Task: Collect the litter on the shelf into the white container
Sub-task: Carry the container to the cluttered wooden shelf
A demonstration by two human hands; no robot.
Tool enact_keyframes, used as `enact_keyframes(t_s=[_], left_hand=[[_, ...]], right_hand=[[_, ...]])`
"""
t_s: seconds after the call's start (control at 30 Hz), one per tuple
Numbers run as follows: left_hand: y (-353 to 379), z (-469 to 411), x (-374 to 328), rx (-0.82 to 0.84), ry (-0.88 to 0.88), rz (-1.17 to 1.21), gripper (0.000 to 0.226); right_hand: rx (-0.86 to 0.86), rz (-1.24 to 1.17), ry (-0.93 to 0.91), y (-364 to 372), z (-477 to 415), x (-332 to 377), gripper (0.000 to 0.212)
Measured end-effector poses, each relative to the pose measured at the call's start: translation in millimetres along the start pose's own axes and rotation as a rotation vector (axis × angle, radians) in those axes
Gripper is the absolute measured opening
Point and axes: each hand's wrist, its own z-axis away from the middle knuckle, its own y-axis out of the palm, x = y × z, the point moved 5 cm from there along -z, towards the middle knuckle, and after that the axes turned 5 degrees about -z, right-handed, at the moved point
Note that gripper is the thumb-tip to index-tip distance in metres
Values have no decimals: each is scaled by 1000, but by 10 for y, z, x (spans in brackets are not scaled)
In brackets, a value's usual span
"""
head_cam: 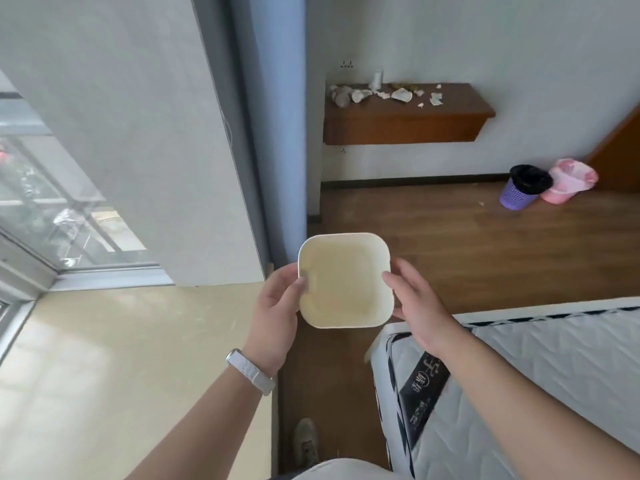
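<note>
Between the two hands, out in front of the body over the wood floor [450,244], sits the white container [344,280]. Fingers of the left hand [275,306] curl round its left wall, thumb lying over the rim into the inside; fingers of the right hand [415,303] wrap its right wall, thumb along the rim. Both hands closed on the container, carried level, mouth up. Inside looks empty: nothing collected yet. A watch [250,370] with a pale strap is on the left wrist. Outward from there: corner of a mattress [519,375] just right of and below the right forearm, a pale window ledge [121,358] to the left. Litter [384,93], whitish scraps and crumpled bits, is strewn over the top of the wall-mounted wooden shelf [401,128], from its left end to past the middle, denser toward the left; well apart from the hands, across the floor. Individual pieces too small to identify. Purple bin [523,188] and pink bin [568,181] stand on the floor right of the shelf. Judgement: step in hand is bringing the container to the shelf. Next move calls for closing that gap, then freeing one hand to pick scraps while the other holds the container beside the shelf edge.
</note>
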Motion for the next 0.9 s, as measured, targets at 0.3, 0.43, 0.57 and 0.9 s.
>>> enact_keyframes(t_s=[0.3, 0.43, 0.57, 0.9], left_hand=[[190, -960, -145, 159, 8, 12, 18], [346, -1253, -187, 190, 20, 9, 18], [526, -1607, -175, 206, 0, -1, 17], [1196, -2687, -282, 190, -24, -52, 18]], right_hand=[[-176, -7, -12, -152, -699, 122, 30], [-207, -25, -9, -287, -937, 203, 33], [-231, -59, 11, -429, -1260, 210, 39], [-193, -175, 33, -927, -2479, 391, 19]])
